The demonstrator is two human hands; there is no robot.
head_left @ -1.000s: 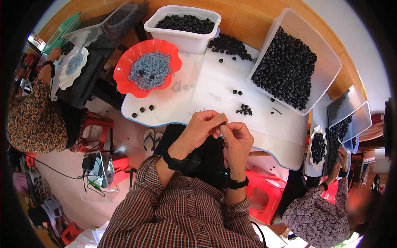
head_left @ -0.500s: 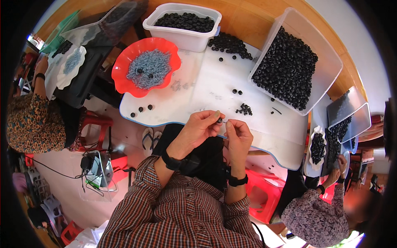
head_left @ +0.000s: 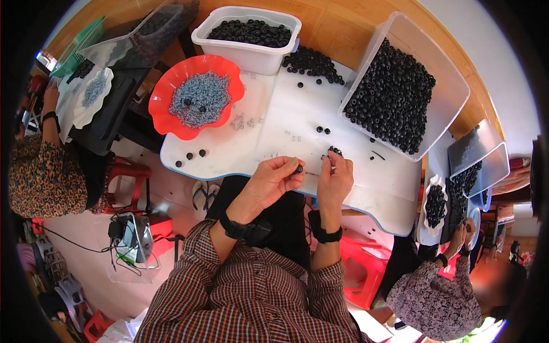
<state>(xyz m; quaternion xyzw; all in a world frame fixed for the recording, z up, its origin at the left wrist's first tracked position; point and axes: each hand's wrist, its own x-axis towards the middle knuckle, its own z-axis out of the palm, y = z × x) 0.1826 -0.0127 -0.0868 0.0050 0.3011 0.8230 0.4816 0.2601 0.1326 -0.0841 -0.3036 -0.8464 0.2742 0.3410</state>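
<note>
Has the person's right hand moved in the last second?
Yes. The right hand has shifted away from the left hand, toward the small pile of black beads on the white table.

White plastic desk with blue edge. Scalloped red plastic bowl, 10 o'clock: grey-blue small parts. Clear plastic bin, 2 o'clock: matte black round beads. White rectangular tub, 12 o'clock: black beads. Shirt sleeves: red-brown check. Both wristbands black.
</note>
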